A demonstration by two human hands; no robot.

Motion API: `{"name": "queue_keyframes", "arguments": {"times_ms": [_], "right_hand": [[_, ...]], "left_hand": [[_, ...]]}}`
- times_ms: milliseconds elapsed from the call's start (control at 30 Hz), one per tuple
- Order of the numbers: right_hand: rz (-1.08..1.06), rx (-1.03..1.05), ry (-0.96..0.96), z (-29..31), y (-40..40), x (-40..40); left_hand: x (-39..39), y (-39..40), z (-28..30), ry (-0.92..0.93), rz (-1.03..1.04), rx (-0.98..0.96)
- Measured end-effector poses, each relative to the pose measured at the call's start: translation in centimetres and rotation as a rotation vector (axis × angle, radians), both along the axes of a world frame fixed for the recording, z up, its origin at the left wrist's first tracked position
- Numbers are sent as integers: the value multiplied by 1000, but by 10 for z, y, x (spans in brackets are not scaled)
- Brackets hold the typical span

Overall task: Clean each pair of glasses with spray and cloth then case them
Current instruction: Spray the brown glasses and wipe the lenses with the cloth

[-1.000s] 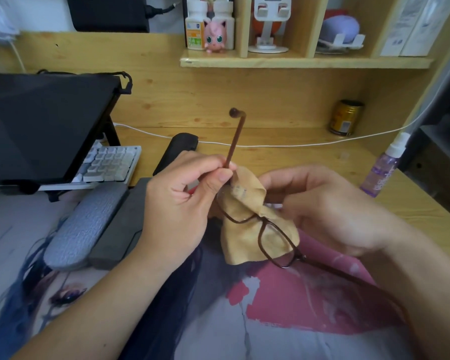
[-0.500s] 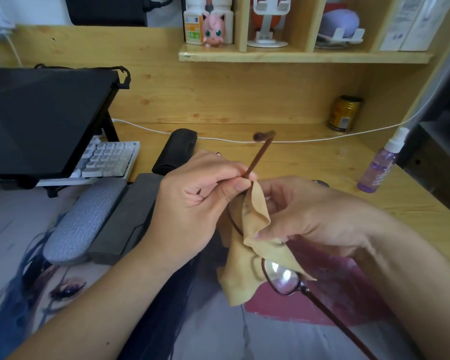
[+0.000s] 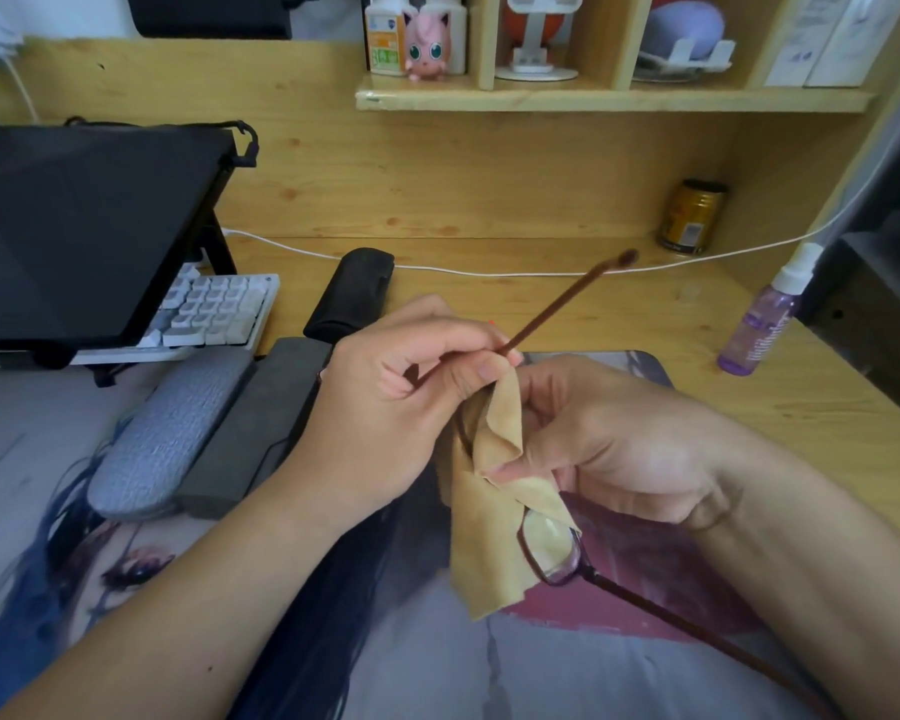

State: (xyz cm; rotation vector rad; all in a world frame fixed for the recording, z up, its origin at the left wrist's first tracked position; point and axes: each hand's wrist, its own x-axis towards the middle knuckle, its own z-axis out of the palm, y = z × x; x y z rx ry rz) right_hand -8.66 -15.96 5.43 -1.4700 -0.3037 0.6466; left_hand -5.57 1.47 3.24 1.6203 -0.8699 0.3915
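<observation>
The left hand (image 3: 385, 402) is curled, its fingers (image 3: 481, 368) pinching one thin arm of the brown-framed glasses (image 3: 552, 553). The right hand (image 3: 609, 449) is curled too, its thumb pressing the soft tan cloth (image 3: 489, 537) onto a lens. Both are held up over the wooden tabletop (image 3: 645, 314) and its picture mat. One lens peeks out below the cloth. A black glasses case (image 3: 352, 293) lies shut behind the hands. A purple spray bottle (image 3: 765, 319) stands far right.
</observation>
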Motion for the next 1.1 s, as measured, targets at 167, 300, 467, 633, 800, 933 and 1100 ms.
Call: {"name": "queue_keyframes", "arguments": {"times_ms": [167,300,467,633,800,933,1100], "right_hand": [[-114,134,90,-5,4,0],[-214,214,148,-2,5,-3],[-273,242,166,0,5,0],[-95,128,159,7,-7,-2],[-24,67,98,4,-1,-2],[-162,135,57,1,6,-2],[-369,263,125,-2,7,2]], "left_hand": [[0,-4,-3,-14,40,37],[1,-6,-3,2,64,24],[9,5,-1,-2,73,-16],[7,9,4,-31,88,-77],[2,2,0,-74,68,27],[2,-4,-2,-34,54,40],[3,-7,-2,1,62,39]]}}
